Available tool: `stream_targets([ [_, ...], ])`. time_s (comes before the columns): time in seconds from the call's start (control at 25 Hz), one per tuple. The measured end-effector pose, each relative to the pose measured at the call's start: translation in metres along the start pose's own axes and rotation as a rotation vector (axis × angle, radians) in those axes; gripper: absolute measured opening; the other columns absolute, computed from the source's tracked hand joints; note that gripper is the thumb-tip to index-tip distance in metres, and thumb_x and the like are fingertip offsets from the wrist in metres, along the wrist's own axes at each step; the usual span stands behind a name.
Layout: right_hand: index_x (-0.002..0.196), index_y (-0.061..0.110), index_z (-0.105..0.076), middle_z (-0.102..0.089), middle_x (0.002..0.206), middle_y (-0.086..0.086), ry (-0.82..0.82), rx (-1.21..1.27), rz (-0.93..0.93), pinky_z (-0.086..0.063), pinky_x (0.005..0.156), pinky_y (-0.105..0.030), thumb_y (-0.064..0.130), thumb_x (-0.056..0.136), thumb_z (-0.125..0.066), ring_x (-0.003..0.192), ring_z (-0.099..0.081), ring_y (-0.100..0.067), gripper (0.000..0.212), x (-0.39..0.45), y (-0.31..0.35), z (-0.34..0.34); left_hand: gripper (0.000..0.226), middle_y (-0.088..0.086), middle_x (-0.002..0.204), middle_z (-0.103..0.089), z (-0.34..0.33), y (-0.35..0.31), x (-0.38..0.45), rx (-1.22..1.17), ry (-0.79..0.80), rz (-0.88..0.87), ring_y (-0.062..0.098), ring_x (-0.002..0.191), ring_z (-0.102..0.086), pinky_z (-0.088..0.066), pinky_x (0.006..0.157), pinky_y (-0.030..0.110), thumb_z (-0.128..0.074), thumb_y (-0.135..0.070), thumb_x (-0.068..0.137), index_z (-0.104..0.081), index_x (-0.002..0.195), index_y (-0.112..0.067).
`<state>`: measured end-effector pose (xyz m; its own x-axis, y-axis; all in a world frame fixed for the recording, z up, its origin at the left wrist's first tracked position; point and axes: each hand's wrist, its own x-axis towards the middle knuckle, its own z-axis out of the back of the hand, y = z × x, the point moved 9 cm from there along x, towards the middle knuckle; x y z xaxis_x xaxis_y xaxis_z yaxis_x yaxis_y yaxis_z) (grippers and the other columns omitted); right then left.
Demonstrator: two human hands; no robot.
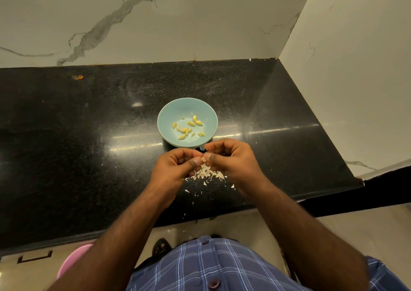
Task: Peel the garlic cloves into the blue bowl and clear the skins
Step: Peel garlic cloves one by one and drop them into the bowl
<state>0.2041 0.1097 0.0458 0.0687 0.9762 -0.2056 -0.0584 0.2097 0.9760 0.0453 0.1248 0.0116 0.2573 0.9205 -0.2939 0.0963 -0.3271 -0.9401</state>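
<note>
A bowl (pixel 187 124) is set near the middle of the counter (pixel 89 135), with peeled cloves (pixel 189 127) lying in it. Just near of the bowl, the left hand (pixel 175 168) and the right hand (pixel 231 159) are held together, thumbs touching, a clove (pixel 203 159) pinched between them. Below the hands a heap of skins (pixel 208 173) is spread on the counter, with stray flakes scattered nearer and on the floor (pixel 189 230). Walls are met at the counter's far and right edges.
</note>
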Motion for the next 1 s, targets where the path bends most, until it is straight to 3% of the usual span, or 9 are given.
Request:
stream_targets([
  [0.08,0.103,0.001,-0.07,-0.071,0.079,-0.012,-0.005,0.184,-0.157,-0.058,0.064,-0.027,-0.003,0.09,-0.07,0.071,-0.07,-0.02,0.014,-0.001,-0.013,-0.003,0.011,0.004,0.081,-0.074,-0.002,-0.001,0.0,0.024,0.011,-0.014,0.013,0.074,-0.065,-0.053,0.067,0.024,-0.069,-0.001,0.091,-0.075,0.097,-0.008],
  [0.16,0.102,0.003,-0.07,-0.071,0.079,-0.011,-0.024,0.176,-0.188,-0.057,0.064,-0.027,-0.002,0.094,-0.065,0.069,-0.069,-0.017,0.011,0.0,-0.019,-0.002,0.013,0.002,0.08,-0.074,-0.003,-0.001,-0.001,0.024,0.017,-0.009,0.01,0.072,-0.065,-0.053,0.065,0.021,-0.065,0.001,0.093,-0.073,0.099,-0.007],
  [0.36,0.095,0.018,-0.076,-0.074,0.082,-0.001,-0.082,-0.167,0.025,-0.06,0.078,-0.032,0.011,0.092,-0.072,0.076,-0.069,-0.01,0.009,0.002,-0.001,0.014,0.013,0.009,0.089,-0.076,0.0,0.005,0.001,-0.04,0.01,0.042,0.017,0.081,-0.068,-0.051,0.07,0.027,-0.064,-0.002,0.094,-0.073,0.102,-0.007],
  [0.48,0.104,0.021,-0.077,-0.077,0.096,0.003,0.02,-0.225,0.078,-0.061,0.085,-0.035,0.007,0.084,-0.08,0.092,-0.072,-0.01,0.024,0.001,0.005,0.007,0.014,0.012,0.087,-0.075,0.001,0.005,0.001,-0.053,0.01,0.058,0.024,0.082,-0.066,-0.049,0.071,0.03,-0.068,-0.001,0.091,-0.073,0.102,-0.008],
  [0.64,0.122,0.025,-0.07,-0.076,0.108,0.005,0.13,-0.29,0.102,-0.059,0.093,-0.037,0.014,0.087,-0.078,0.102,-0.071,-0.011,0.037,0.0,0.007,-0.008,0.023,0.011,0.079,-0.074,0.001,0.002,0.003,-0.085,-0.003,0.08,0.018,0.069,-0.07,-0.053,0.062,0.025,-0.073,0.001,0.086,-0.065,0.106,-0.007],
  [0.84,0.113,0.019,-0.072,-0.075,0.09,-0.003,0.107,-0.172,0.107,-0.06,0.081,-0.03,0.004,0.082,-0.081,0.085,-0.071,-0.012,0.036,0.0,0.009,-0.006,0.017,0.01,0.079,-0.075,0.001,0.0,-0.001,-0.086,0.005,0.077,0.017,0.07,-0.071,-0.055,0.064,0.025,-0.072,-0.005,0.086,-0.066,0.102,-0.006],
  [1.0,0.11,0.01,-0.072,-0.074,0.084,-0.001,0.085,-0.066,0.085,-0.059,0.078,-0.028,-0.002,0.083,-0.078,0.08,-0.071,-0.014,0.03,-0.002,0.007,-0.004,0.036,0.012,0.093,-0.076,0.002,-0.002,-0.004,-0.161,0.045,0.059,0.018,0.085,-0.074,-0.059,0.072,0.027,-0.079,-0.006,0.07,-0.067,0.103,-0.01],
])
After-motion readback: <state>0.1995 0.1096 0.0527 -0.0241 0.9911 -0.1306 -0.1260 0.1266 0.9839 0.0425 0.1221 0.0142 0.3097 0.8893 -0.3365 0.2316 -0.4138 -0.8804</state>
